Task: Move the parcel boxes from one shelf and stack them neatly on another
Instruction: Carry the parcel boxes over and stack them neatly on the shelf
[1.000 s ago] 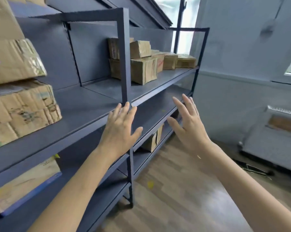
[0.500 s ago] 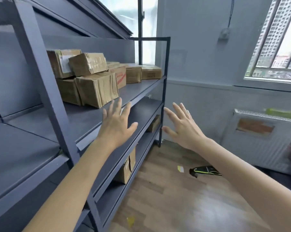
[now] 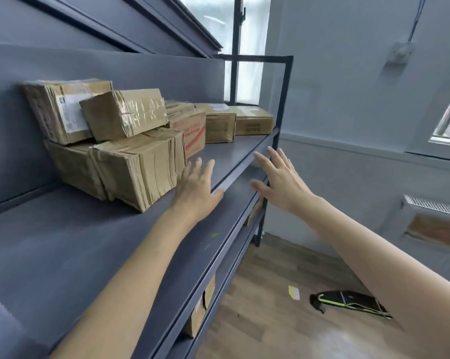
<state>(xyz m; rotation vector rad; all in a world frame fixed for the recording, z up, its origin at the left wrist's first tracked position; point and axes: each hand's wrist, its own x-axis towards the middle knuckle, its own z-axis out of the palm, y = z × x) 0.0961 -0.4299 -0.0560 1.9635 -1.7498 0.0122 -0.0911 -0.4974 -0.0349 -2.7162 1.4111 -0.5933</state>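
Note:
Several brown cardboard parcel boxes stand on a dark blue metal shelf (image 3: 63, 242). Nearest is a crumpled box (image 3: 138, 167) with a taped box (image 3: 125, 114) lying tilted on top and a labelled box (image 3: 55, 110) behind it. Further along are a red-printed box (image 3: 193, 130) and two more boxes (image 3: 253, 121) at the far end. My left hand (image 3: 195, 190) is open, fingers straight, over the shelf just right of the crumpled box, holding nothing. My right hand (image 3: 281, 177) is open beyond the shelf's front edge, holding nothing.
Lower shelves hold more boxes, one (image 3: 199, 309) below my left arm. A black and green object (image 3: 353, 303) and a yellow paper scrap (image 3: 293, 292) lie on the wooden floor. A radiator (image 3: 436, 224) stands under the window at right.
The view has swung right and closer along the shelf, so the box stack is now larger and nearer. Both hands stay open and have reached forward toward the boxes.

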